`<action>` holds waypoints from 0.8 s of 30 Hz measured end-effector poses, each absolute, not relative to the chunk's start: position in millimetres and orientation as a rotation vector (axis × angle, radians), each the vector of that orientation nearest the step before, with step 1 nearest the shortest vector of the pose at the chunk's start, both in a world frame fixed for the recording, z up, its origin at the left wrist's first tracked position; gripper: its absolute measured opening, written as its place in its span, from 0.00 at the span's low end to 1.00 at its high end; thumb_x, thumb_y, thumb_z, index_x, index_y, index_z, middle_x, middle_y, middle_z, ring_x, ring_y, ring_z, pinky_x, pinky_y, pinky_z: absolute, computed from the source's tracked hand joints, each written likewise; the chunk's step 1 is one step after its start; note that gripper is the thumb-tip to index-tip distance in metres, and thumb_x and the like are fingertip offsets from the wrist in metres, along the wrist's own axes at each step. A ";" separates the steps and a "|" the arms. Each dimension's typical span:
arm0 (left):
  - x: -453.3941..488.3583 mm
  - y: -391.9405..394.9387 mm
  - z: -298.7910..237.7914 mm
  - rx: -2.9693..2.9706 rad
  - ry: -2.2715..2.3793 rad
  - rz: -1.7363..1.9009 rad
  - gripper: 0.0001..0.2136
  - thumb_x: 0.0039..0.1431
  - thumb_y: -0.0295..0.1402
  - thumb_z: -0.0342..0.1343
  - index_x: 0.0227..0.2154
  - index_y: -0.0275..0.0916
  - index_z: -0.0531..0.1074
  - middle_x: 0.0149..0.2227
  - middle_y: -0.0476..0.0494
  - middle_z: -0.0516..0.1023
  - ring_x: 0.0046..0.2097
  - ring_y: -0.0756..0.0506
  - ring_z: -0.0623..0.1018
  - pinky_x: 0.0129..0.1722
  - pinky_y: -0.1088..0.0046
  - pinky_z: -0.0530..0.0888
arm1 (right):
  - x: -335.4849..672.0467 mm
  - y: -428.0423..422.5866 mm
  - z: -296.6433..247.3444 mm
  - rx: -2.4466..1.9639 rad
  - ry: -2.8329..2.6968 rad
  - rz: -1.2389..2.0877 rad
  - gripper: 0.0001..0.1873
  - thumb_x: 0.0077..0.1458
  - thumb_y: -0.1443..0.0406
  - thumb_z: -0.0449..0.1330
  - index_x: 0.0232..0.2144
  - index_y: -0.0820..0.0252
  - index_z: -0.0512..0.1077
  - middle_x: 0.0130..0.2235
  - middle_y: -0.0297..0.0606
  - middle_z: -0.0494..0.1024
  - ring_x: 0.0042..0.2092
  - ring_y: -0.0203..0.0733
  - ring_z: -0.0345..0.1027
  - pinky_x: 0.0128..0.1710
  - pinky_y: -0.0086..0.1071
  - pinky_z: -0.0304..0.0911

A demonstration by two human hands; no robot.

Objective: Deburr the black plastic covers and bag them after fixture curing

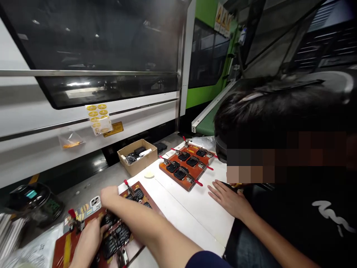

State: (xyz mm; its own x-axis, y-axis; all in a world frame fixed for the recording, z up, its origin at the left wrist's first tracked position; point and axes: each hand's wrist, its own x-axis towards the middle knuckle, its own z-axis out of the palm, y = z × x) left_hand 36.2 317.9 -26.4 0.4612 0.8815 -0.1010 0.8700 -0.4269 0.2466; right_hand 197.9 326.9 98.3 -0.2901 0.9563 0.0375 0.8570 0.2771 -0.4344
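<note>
White desk (178, 219), and on it a red-brown board (63, 251) clamping black parts (115, 240); left hand (87, 242) and right hand (108, 195) sit just over those parts, and whether either grip pinches anything, I cannot tell.

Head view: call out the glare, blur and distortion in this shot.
In the head view, ceiling lights glare as bright streaks on the dark machine window; wide-angle distortion slants the steel rail and stretches the right forearm; a mosaic blur covers the co-worker's head.
</note>
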 end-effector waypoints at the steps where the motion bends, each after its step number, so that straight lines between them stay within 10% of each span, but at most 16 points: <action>1: 35.7 314.9 -22.3 2.444 1.512 0.064 0.19 0.64 0.32 0.48 0.55 0.32 0.71 0.49 0.31 0.82 0.55 0.33 0.79 0.55 0.60 0.72 | 203.3 320.6 100.9 -1.735 -2.182 0.513 0.16 0.66 0.56 0.61 0.47 0.63 0.74 0.47 0.40 0.79 0.46 0.43 0.75 0.48 0.43 0.73; 9: 67.4 267.6 22.3 2.425 1.589 0.296 0.18 0.68 0.36 0.45 0.57 0.36 0.65 0.55 0.30 0.74 0.51 0.33 0.78 0.50 0.58 0.71 | 290.8 152.5 79.1 -1.993 -1.528 0.501 0.23 0.73 0.56 0.41 0.42 0.54 0.73 0.40 0.33 0.81 0.41 0.38 0.74 0.37 0.29 0.62; 24: 152.5 225.9 9.6 2.406 1.330 0.336 0.18 0.60 0.31 0.59 0.54 0.36 0.73 0.54 0.35 0.76 0.59 0.37 0.71 0.59 0.65 0.66 | 286.3 97.4 -0.5 -2.251 -1.515 0.847 0.27 0.70 0.54 0.44 0.30 0.58 0.77 0.35 0.47 0.83 0.39 0.53 0.78 0.37 0.36 0.63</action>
State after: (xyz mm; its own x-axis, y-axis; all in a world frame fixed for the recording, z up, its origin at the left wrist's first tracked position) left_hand 152.5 225.9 9.6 0.5260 0.8500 0.0291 0.7616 -0.4860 0.4286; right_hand 286.3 97.4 -0.5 0.2708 0.9132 -0.3044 0.7376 -0.4000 -0.5439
